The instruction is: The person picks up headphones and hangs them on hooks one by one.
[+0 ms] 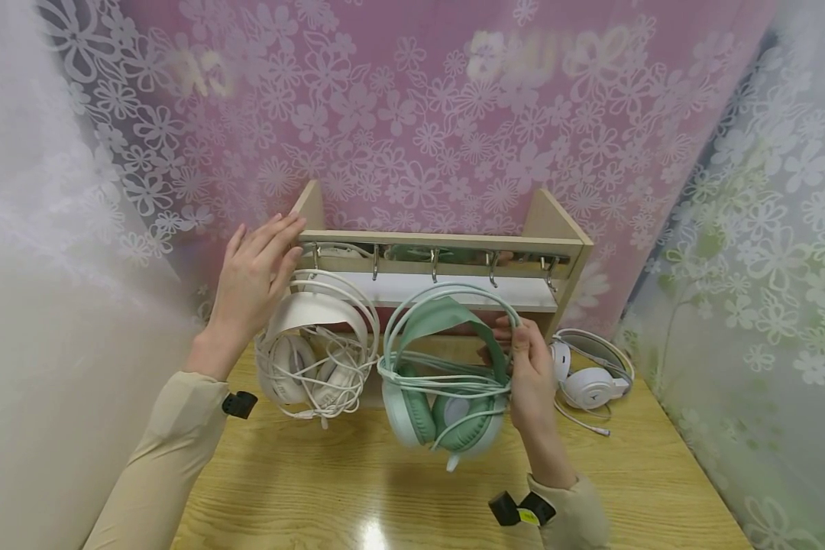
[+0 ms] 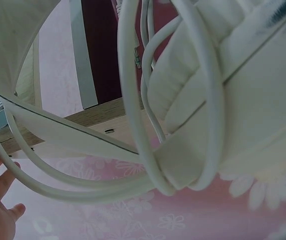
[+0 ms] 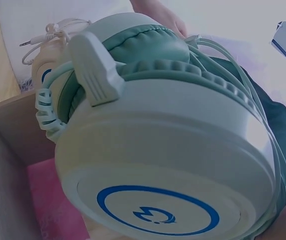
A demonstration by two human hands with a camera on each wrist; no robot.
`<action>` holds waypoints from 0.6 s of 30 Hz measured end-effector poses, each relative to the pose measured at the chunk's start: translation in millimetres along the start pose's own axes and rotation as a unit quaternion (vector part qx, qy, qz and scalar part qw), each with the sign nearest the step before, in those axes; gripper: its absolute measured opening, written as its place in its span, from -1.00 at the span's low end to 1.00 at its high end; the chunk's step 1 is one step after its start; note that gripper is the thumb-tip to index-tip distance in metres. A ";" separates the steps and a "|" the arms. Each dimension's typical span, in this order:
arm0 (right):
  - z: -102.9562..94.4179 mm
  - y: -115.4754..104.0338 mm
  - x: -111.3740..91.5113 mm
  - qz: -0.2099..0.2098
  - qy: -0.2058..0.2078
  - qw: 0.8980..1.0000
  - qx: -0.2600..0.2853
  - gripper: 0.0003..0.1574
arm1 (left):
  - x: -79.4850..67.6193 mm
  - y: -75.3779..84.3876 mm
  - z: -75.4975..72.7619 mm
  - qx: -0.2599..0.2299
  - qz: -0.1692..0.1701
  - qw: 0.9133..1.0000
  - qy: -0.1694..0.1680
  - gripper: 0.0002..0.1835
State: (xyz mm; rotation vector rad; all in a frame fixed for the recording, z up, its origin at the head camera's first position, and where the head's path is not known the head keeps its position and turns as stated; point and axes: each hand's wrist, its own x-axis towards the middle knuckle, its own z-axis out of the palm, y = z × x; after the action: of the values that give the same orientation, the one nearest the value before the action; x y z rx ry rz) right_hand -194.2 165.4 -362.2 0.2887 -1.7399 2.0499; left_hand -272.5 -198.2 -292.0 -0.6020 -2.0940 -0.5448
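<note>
Green headphones (image 1: 447, 317) with white outer cups are in my right hand (image 1: 532, 374), which grips the right side of their headband in front of the rack's hooks (image 1: 435, 266). Their cable is wound in loops across the cups, and a short microphone (image 3: 95, 67) sticks out from one cup in the right wrist view. My left hand (image 1: 250, 279) rests with straight fingers at the left end of the wooden rack (image 1: 571, 233). Just below it, white headphones (image 1: 319, 309) hang at the leftmost hook, a tangled white cable (image 1: 337, 382) across their cups.
A second white pair of headphones (image 1: 591, 387) lies on the wooden table (image 1: 412, 496) right of the rack, its plug pointing forward. Behind the rack hangs a pink flowered covering (image 1: 412, 114). A pale wall (image 1: 55, 305) stands close on the left.
</note>
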 end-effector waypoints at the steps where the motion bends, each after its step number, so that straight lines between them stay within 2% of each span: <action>1: 1.0 -0.6 0.6 -0.001 0.000 1.000 0.002 -0.45 | -0.1 0.0 0.0 0.000 0.000 1.000 0.000 -0.56; 18: 11.6 2.7 5.9 0.021 0.009 1.000 0.007 -0.41 | -0.5 -0.5 -0.4 -0.001 -0.004 1.000 -0.004 -0.55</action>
State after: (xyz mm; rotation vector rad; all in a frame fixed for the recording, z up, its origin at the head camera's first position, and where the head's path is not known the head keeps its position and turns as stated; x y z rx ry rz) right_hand -202.0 154.9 -359.9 0.2389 -1.7356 2.0894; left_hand -272.4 -198.9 -292.3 -0.5990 -2.1032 -0.5507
